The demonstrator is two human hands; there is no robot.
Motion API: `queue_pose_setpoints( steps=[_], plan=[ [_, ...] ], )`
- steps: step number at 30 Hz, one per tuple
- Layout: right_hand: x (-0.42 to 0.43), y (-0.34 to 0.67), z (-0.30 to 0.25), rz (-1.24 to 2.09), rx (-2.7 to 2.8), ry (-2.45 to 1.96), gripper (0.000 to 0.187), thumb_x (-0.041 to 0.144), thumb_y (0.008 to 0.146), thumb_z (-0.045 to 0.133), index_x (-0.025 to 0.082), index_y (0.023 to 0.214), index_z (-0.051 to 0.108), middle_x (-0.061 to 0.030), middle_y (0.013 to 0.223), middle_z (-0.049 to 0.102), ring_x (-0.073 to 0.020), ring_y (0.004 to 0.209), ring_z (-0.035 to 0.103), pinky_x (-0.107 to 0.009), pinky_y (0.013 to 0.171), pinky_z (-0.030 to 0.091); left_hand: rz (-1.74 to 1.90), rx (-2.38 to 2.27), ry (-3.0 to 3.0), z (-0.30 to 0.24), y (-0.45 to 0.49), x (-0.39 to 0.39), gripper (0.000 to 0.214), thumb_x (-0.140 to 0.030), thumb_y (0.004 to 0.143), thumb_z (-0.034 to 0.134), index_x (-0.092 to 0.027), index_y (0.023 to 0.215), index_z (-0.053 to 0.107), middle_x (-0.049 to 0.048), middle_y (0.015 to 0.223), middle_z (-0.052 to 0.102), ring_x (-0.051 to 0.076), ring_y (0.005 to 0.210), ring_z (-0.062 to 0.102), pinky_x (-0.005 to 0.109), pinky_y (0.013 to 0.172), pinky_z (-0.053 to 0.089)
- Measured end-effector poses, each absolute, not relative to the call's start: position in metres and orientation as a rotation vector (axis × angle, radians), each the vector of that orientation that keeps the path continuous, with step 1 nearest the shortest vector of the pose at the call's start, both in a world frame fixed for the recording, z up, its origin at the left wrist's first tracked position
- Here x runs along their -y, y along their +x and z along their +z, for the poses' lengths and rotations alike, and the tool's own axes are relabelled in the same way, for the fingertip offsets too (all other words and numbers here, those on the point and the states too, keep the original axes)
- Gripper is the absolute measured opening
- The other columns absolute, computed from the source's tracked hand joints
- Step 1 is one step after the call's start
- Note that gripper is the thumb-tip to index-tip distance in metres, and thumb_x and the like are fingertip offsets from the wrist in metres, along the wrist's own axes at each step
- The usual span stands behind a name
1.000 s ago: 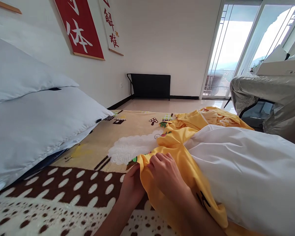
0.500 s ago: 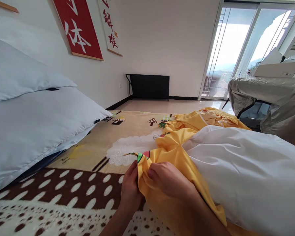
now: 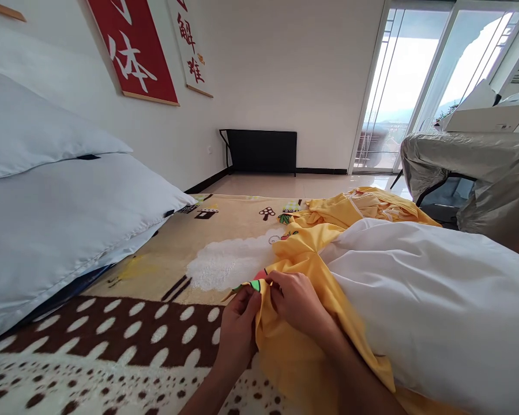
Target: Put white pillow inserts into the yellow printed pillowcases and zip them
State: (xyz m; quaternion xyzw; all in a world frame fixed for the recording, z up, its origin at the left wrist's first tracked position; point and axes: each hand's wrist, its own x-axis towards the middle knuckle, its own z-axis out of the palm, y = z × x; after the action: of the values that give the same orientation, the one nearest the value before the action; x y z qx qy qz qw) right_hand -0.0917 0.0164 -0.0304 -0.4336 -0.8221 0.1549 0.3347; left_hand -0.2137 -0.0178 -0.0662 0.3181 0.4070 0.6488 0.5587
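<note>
A yellow duvet cover (image 3: 303, 245) with a green and red print along its edge lies bunched over the bed. My left hand (image 3: 239, 324) pinches the edge of this cover between thumb and fingers, close to the green patch. Just right of it, my right hand (image 3: 297, 301) grips a fold of the same yellow cloth, its fingertips partly hidden by the fabric. The hands are a few fingers' width apart. To the right, a puffy white duvet (image 3: 436, 288) rests against the yellow cloth, which runs along its left side and far end.
Beneath lies a patterned beige and brown blanket (image 3: 155, 334). Two pale pillows (image 3: 78, 225) are stacked at the left. Beyond the bed, a black folded panel (image 3: 262, 151) leans by the wall. A plastic-covered table (image 3: 480, 153) bearing a box stands right, near a glass sliding door (image 3: 409, 86).
My left hand has shifted slightly right, toward my right hand, and now pinches near the green patch. My right hand has risen a little along the edge, its fingers reaching toward the red print.
</note>
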Motion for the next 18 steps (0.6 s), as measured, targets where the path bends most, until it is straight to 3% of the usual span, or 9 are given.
queue_pose_setpoints(
  steps=[6, 11, 15, 18],
  plan=[
    [-0.0171, -0.0949, -0.0323, 0.263, 2.113, -1.212, 0.015, 0.020, 0.090, 0.045, 0.021, 0.090, 0.060, -0.0009, 0.085, 0.071, -0.0141, 0.072, 0.063, -0.024, 0.058, 0.029, 1.551, -0.941, 0.831, -0.0670, -0.2166, 0.0174, 0.035, -0.042, 0.065, 0.076, -0.019, 0.088, 0.065, 0.0029, 0.078, 0.066, 0.020, 0.079, 0.062, 0.023, 0.065, 0.048],
    [-0.0174, -0.0994, -0.0379, 0.118, 2.086, -1.211, 0.015, 0.019, 0.090, 0.045, 0.021, 0.083, 0.058, 0.0001, 0.077, 0.069, -0.0143, 0.068, 0.062, -0.026, 0.058, 0.028, 1.542, -0.937, 0.715, -0.0667, -0.2180, 0.0143, 0.041, -0.037, 0.054, 0.082, -0.018, 0.087, 0.067, 0.0028, 0.072, 0.065, 0.022, 0.079, 0.063, 0.024, 0.066, 0.049],
    [-0.0185, -0.0991, -0.0383, 0.205, 2.048, -1.233, 0.014, 0.020, 0.090, 0.047, 0.022, 0.085, 0.060, 0.0010, 0.079, 0.070, -0.0131, 0.068, 0.062, -0.025, 0.058, 0.028, 1.556, -0.968, 0.572, -0.0634, -0.2164, 0.0125, 0.034, -0.031, 0.055, 0.080, -0.017, 0.083, 0.067, 0.0026, 0.066, 0.064, 0.021, 0.074, 0.063, 0.026, 0.066, 0.049],
    [-0.0189, -0.0968, -0.0371, 0.297, 2.026, -1.217, 0.012, 0.021, 0.089, 0.050, 0.023, 0.084, 0.062, 0.0021, 0.079, 0.071, -0.0117, 0.067, 0.061, -0.023, 0.057, 0.028, 1.538, -1.025, 0.530, -0.0595, -0.2153, 0.0122, 0.024, -0.031, 0.059, 0.076, -0.015, 0.074, 0.065, 0.0017, 0.060, 0.061, 0.017, 0.061, 0.059, 0.023, 0.055, 0.045]
  ],
)
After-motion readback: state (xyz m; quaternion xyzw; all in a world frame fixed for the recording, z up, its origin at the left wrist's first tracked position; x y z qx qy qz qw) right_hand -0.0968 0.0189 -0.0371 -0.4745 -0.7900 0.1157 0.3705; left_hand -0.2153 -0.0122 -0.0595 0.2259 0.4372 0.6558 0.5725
